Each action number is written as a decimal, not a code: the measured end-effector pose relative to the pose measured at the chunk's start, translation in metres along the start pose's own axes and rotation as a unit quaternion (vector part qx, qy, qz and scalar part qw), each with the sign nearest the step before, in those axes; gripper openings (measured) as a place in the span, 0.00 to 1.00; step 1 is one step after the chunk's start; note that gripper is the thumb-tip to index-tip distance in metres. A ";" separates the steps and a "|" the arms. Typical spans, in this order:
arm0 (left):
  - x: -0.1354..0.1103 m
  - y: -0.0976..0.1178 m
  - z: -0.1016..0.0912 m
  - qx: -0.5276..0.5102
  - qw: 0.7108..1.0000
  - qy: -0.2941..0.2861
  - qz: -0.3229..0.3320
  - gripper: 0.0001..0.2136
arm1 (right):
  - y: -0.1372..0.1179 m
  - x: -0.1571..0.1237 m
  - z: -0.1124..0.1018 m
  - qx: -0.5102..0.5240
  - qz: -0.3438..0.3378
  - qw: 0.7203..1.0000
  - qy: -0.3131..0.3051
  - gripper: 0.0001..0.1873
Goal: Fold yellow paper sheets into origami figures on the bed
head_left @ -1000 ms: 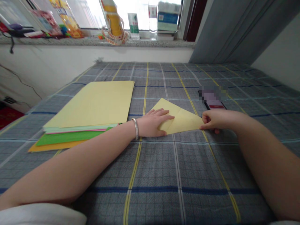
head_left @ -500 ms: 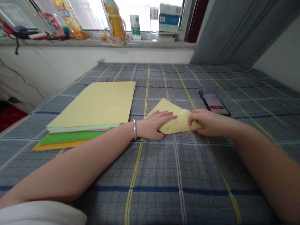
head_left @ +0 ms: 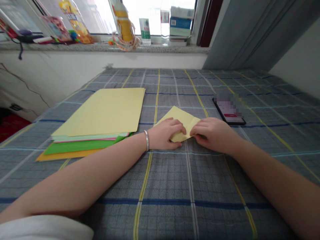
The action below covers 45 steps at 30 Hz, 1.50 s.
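A folded piece of yellow paper lies on the checked cloth between my hands, one corner pointing away from me. My left hand, with a silver bangle at the wrist, rests on its left part. The fingers there are bent and press on the paper, with the thumb apart at the near edge. At the right side, my right hand pinches the paper's edge between thumb and fingers. The pinched part is mostly hidden under those fingers.
Left of my hands lies a stack of coloured paper, yellow on top. A phone lies at the right on the checked cloth. Bottles and boxes stand on the windowsill beyond.
My right hand has moved left, bringing the paper's right flap in toward the middle. My left fingers, flat before, are now bent on the paper.
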<state>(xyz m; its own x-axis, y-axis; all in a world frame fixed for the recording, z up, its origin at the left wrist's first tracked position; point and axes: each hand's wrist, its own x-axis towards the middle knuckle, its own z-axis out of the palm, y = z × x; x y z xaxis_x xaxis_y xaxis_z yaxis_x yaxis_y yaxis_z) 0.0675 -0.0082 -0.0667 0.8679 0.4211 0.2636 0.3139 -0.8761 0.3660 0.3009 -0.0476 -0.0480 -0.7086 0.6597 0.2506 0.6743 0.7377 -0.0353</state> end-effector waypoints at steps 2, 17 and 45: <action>0.000 0.001 -0.001 0.021 1.000 0.012 -0.006 0.12 | -0.002 0.001 0.002 -0.008 0.050 0.998 0.037 0.08; 0.003 -0.011 0.005 -0.031 0.976 0.162 -0.143 0.07 | 0.009 0.002 0.015 0.188 0.242 0.945 0.113 0.06; 0.005 0.001 0.001 0.104 0.959 0.262 -0.014 0.08 | -0.017 0.010 0.014 -0.082 0.082 0.970 0.215 0.08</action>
<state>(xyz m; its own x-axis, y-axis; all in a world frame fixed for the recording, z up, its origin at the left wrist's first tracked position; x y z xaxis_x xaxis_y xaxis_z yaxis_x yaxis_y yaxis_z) 0.0726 -0.0068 -0.0655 0.5613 0.4586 0.6890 0.4520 -0.8672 0.2089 0.2797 -0.0513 -0.0587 -0.4595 0.6192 0.6367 0.8203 0.5708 0.0369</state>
